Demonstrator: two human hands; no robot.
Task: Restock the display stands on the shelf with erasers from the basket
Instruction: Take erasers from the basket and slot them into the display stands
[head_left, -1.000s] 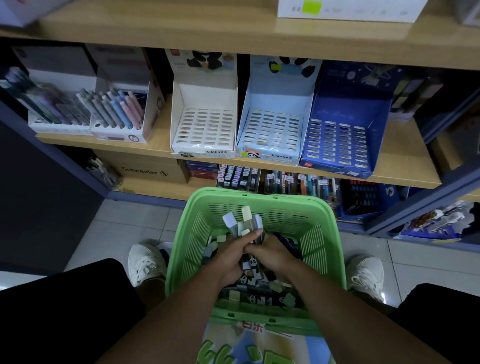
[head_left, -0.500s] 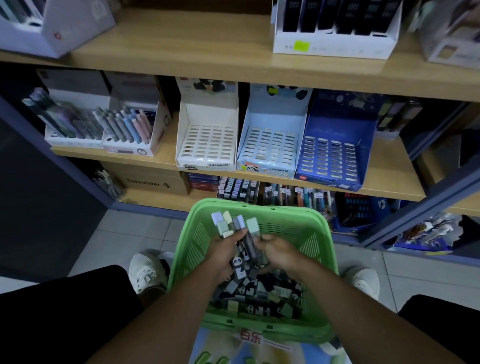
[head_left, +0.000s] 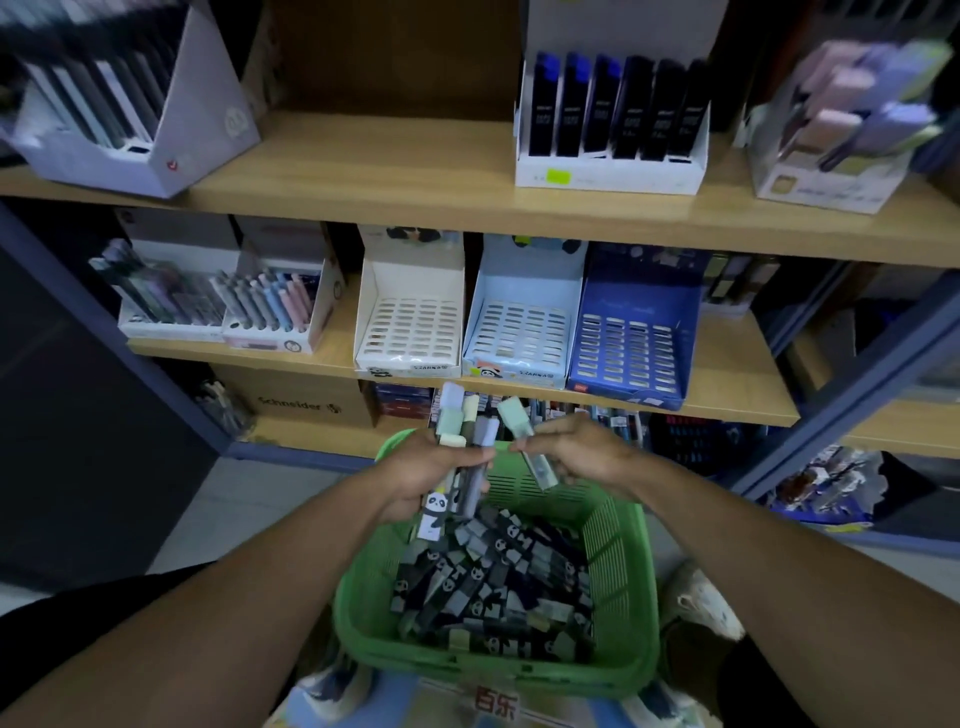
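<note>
Green plastic basket (head_left: 621, 587) sits low centre, packed with loose panda-print erasers (head_left: 498, 571); all places below are relative to it. Left forearm comes in from lower left, left hand (head_left: 423, 475) raised over the basket's far-left rim, fingers curled round a bunch of erasers (head_left: 462, 441) held upright, ends fanning out above the fist, one panda sleeve hanging below it. Right forearm enters from lower right, right hand (head_left: 587, 452) above the far rim, just right of the left hand, thumb and fingertips pinching a single eraser (head_left: 524, 441) tilted, pale-green end up-left. Hands near, whether touching unclear. Beyond the basket on the shelf (head_left: 737, 374): white display stand (head_left: 410, 332) up-left, light-blue display stand (head_left: 519, 338) straight above, dark-blue display stand (head_left: 628, 353) up-right, all three showing bare slotted trays. Further left of those, pen boxes (head_left: 223, 306) with stock.
</note>
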